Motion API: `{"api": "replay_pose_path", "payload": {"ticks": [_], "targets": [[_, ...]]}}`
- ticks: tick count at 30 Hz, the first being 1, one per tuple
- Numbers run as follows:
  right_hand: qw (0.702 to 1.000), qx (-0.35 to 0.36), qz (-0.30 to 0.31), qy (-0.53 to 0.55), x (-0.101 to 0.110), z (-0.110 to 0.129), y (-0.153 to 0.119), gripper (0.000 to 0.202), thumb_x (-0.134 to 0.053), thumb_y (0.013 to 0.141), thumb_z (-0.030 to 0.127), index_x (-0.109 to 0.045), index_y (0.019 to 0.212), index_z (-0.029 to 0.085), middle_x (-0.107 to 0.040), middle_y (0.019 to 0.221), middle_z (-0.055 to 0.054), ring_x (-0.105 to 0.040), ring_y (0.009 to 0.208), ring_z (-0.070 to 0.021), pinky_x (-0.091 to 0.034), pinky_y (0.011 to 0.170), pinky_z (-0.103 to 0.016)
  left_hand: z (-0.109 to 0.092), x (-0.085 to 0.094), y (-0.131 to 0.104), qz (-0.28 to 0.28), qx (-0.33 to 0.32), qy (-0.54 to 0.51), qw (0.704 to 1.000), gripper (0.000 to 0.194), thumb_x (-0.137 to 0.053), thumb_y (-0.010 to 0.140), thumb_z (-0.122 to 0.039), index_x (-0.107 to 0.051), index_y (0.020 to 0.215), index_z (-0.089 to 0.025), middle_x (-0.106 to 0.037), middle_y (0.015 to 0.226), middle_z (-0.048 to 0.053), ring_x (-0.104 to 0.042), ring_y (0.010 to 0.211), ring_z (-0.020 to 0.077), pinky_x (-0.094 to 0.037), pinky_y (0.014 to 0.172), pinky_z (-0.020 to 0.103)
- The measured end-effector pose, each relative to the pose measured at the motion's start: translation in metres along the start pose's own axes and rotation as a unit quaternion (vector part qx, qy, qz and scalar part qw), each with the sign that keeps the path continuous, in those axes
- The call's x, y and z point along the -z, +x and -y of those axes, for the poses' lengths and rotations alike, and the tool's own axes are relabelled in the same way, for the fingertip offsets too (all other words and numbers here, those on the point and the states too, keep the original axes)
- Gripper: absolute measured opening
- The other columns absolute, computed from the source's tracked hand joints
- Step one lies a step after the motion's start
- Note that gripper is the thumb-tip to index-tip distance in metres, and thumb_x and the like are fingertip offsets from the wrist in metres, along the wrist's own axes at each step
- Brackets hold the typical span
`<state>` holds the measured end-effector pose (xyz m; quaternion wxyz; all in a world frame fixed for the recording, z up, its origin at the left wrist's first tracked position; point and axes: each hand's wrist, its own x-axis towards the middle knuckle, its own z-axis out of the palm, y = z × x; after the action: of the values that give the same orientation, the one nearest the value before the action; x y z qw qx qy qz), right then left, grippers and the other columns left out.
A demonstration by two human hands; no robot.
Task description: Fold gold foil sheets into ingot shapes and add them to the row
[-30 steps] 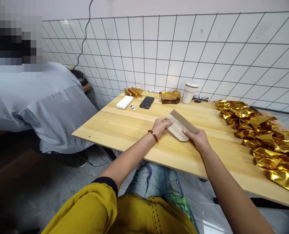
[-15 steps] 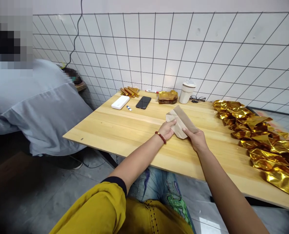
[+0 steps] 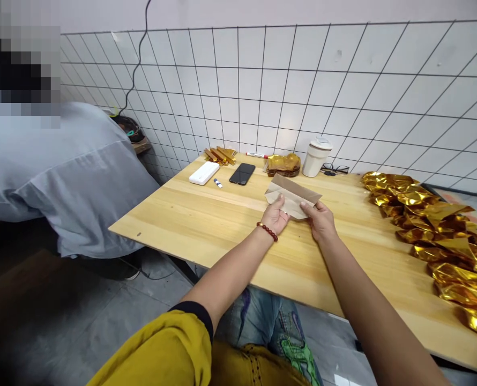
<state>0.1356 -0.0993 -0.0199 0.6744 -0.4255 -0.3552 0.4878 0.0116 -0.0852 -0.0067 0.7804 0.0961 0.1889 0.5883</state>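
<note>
Between my hands, above the wooden table (image 3: pixel 206 225), is a folded sheet of brownish paper (image 3: pixel 289 195) with a dull, matte face towards me. My left hand (image 3: pixel 276 215) grips its lower left part, thumb on top and fingers underneath; a red bead bracelet (image 3: pixel 267 231) circles that wrist. At the paper's right end my right hand (image 3: pixel 321 219) pinches it, thumb on the near face and the other fingers hidden behind. The paper's underside is out of sight.
Crumpled gold foil pieces (image 3: pixel 443 241) line the table's right side. Along the back are folded gold strips (image 3: pixel 221 155), a marker (image 3: pixel 256 155), a gold foil stack (image 3: pixel 283 164), a white cup (image 3: pixel 317 157) and glasses (image 3: pixel 335 169). A power bank (image 3: pixel 204 173) and phone (image 3: pixel 242 174) lie nearer. A person (image 3: pixel 77 171) sits left.
The paper has turned from a steep slant to lie more level between my hands. My right hand has shifted slightly up and left. The view has swung a little left.
</note>
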Motion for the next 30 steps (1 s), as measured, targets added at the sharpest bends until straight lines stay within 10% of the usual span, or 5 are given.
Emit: {"api": "replay_pose_path", "payload": {"ticks": [16,30], "targets": [[0.997,0.020,-0.009,-0.069,0.008,-0.011,-0.006,0.040,-0.091,0.046,0.033,-0.076,0.080,0.018,-0.078,0.085,-0.005,-0.072,0.076,-0.0220,-0.059,0.077,-0.037,-0.020,0.003,0.004,-0.088,-0.024,-0.056,0.994,0.021,-0.057,0.091,-0.022,-0.068,0.106,-0.012,-0.073,0.107,0.011,-0.069,0.103,0.0197,-0.054,0.095,0.032],[0.999,0.030,0.016,-0.030,0.010,-0.009,-0.007,0.042,-0.091,0.050,0.034,-0.076,0.086,0.019,-0.078,0.089,-0.004,-0.072,0.079,-0.0213,-0.058,0.082,-0.038,0.001,0.009,-0.019,0.024,0.052,0.087,0.995,0.014,-0.061,0.086,-0.011,-0.066,0.099,-0.013,-0.073,0.090,0.006,-0.071,0.082,0.0160,-0.048,0.102,0.045]]}}
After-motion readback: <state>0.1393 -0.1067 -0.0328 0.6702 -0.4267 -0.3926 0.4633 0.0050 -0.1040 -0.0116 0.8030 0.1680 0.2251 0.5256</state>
